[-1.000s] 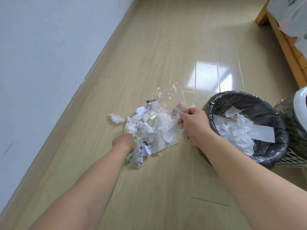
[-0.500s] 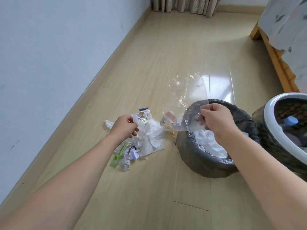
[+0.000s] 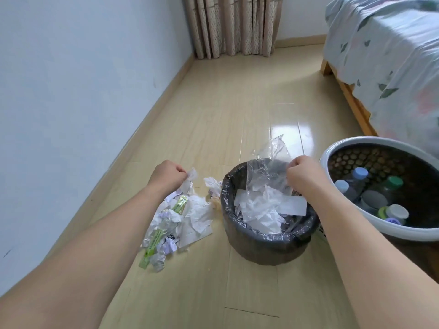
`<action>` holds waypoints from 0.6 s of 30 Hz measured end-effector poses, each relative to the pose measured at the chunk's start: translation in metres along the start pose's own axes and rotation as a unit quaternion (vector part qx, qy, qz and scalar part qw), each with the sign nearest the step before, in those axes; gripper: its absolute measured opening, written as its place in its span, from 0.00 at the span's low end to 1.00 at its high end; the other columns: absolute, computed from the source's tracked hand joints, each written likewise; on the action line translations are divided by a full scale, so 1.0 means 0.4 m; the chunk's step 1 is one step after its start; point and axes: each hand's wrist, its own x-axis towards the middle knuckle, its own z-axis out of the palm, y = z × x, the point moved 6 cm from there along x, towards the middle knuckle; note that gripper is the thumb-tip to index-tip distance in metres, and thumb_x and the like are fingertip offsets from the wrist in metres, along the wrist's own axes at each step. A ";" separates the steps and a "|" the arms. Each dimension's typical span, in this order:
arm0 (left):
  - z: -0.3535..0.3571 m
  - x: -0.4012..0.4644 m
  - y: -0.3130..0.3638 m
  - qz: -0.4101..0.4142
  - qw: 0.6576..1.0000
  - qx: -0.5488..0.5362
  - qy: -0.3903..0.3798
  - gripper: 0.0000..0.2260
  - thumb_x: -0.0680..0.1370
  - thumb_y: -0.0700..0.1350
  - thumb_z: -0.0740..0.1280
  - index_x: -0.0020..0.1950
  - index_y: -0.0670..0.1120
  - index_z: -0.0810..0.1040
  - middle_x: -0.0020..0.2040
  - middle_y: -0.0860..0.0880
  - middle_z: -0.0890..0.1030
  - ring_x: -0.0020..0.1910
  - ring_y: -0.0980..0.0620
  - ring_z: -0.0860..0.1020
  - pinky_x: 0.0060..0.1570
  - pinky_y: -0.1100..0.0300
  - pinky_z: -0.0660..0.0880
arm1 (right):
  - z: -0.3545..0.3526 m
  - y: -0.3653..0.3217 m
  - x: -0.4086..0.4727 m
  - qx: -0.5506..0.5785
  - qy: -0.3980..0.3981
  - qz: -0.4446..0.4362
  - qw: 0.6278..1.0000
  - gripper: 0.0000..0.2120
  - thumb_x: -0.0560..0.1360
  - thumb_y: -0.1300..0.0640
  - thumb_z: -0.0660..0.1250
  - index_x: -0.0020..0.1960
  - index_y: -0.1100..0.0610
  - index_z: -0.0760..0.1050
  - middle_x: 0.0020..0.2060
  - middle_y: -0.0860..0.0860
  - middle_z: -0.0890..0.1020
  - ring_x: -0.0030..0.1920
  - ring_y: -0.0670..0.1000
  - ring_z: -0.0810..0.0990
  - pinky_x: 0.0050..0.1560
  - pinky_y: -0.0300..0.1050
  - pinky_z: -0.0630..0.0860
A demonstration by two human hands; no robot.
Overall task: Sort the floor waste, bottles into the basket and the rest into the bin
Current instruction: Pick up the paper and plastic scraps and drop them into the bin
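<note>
bed (image 3: 389,55) with a leaf-print cover lies far beyond the bin and to its right, outside the work area. basket (image 3: 370,230), white-rimmed with a dark mesh wall, stands just right of the bin, near or touching it, so bottles and other waste part within one arm's reach; capped bottles (image 3: 370,197) already lie inside it. bin (image 3: 268,243), lined with a black bag, sits between basket and litter and holds white paper and tissue. waste pile (image 3: 177,217) of crumpled paper, wrappers and green-labelled strips lies on the floor just left of the bin; no bottle shows in it, though the heap is too tangled to be sure. clear plastic sheet (image 3: 267,167) hangs over the bin's mouth, its lower part already inside the rim, apparently held there to drop straight in. right hand (image 3: 303,174), above the bin's right rim, is fisted with fingers curled, pinching the sheet's upper edge. left hand (image 3: 167,175), over the pile's far end left of the bin, is likewise curled, gripping a white paper scrap (image 3: 192,178), probably the next piece for the bin.
</note>
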 end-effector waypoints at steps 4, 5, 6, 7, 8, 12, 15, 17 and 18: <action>-0.012 -0.013 0.049 0.007 0.995 0.098 0.019 0.08 0.70 0.38 0.62 0.39 0.38 0.81 0.34 0.42 0.82 0.32 0.43 0.79 0.34 0.58 0.73 | -0.037 0.051 -0.002 -0.074 0.020 0.014 0.997 0.12 0.74 0.64 0.56 0.53 0.57 0.74 0.45 0.54 0.78 0.44 0.54 0.76 0.41 0.45 0.72; -0.015 -0.014 0.070 0.016 0.993 0.110 0.025 0.08 0.70 0.38 0.63 0.39 0.38 0.81 0.32 0.43 0.82 0.31 0.43 0.79 0.35 0.57 0.75 | -0.040 0.060 -0.001 -0.093 0.029 0.016 0.995 0.12 0.74 0.64 0.57 0.53 0.56 0.75 0.45 0.54 0.78 0.45 0.55 0.76 0.43 0.47 0.74; -0.012 -0.016 0.098 0.028 0.994 0.105 0.026 0.08 0.72 0.40 0.64 0.39 0.39 0.81 0.32 0.44 0.83 0.32 0.44 0.80 0.36 0.57 0.77 | -0.043 0.069 0.002 -0.107 0.037 0.017 0.993 0.12 0.74 0.63 0.57 0.53 0.55 0.75 0.46 0.54 0.78 0.46 0.56 0.77 0.45 0.48 0.76; -0.005 -0.018 0.127 0.040 0.996 0.077 0.017 0.08 0.73 0.41 0.65 0.38 0.39 0.81 0.32 0.45 0.83 0.32 0.45 0.82 0.37 0.57 0.78 | -0.043 0.074 0.006 -0.116 0.045 0.016 0.992 0.11 0.75 0.63 0.57 0.53 0.55 0.75 0.46 0.54 0.79 0.46 0.56 0.78 0.46 0.49 0.77; 0.007 -0.022 0.159 0.053 0.998 0.036 0.001 0.08 0.74 0.40 0.65 0.39 0.40 0.81 0.33 0.44 0.83 0.32 0.47 0.82 0.37 0.57 0.78 | -0.040 0.077 0.010 -0.124 0.053 0.014 0.991 0.11 0.75 0.63 0.57 0.52 0.55 0.76 0.46 0.54 0.79 0.46 0.56 0.78 0.47 0.51 0.78; 0.096 -0.043 0.291 0.098 0.990 -0.082 -0.059 0.06 0.73 0.36 0.64 0.40 0.39 0.80 0.34 0.44 0.82 0.30 0.50 0.81 0.33 0.57 0.77 | -0.032 0.093 0.014 -0.170 0.085 -0.004 0.982 0.15 0.76 0.63 0.57 0.57 0.54 0.78 0.55 0.55 0.75 0.52 0.58 0.76 0.51 0.50 0.77; 0.199 -0.052 0.325 0.088 0.987 -0.089 -0.105 0.07 0.74 0.34 0.62 0.43 0.39 0.80 0.34 0.43 0.81 0.29 0.49 0.81 0.30 0.60 0.77 | 0.015 0.104 0.005 -0.224 0.049 -0.039 0.973 0.16 0.77 0.63 0.56 0.60 0.54 0.77 0.57 0.55 0.72 0.57 0.57 0.73 0.56 0.50 0.74; 0.267 -0.065 0.321 0.068 0.982 -0.063 -0.166 0.08 0.75 0.32 0.61 0.46 0.39 0.79 0.37 0.41 0.82 0.32 0.47 0.83 0.32 0.58 0.80 | 0.063 0.121 -0.004 -0.251 -0.012 -0.047 0.967 0.15 0.76 0.63 0.56 0.59 0.56 0.75 0.57 0.55 0.71 0.58 0.58 0.72 0.57 0.51 0.74; 0.293 -0.066 0.313 0.064 0.978 -0.046 -0.193 0.08 0.75 0.32 0.61 0.48 0.40 0.79 0.40 0.39 0.83 0.35 0.46 0.84 0.34 0.56 0.82 | 0.087 0.127 -0.005 -0.261 -0.037 -0.056 0.963 0.15 0.76 0.64 0.56 0.58 0.57 0.75 0.57 0.55 0.71 0.58 0.58 0.72 0.57 0.52 0.74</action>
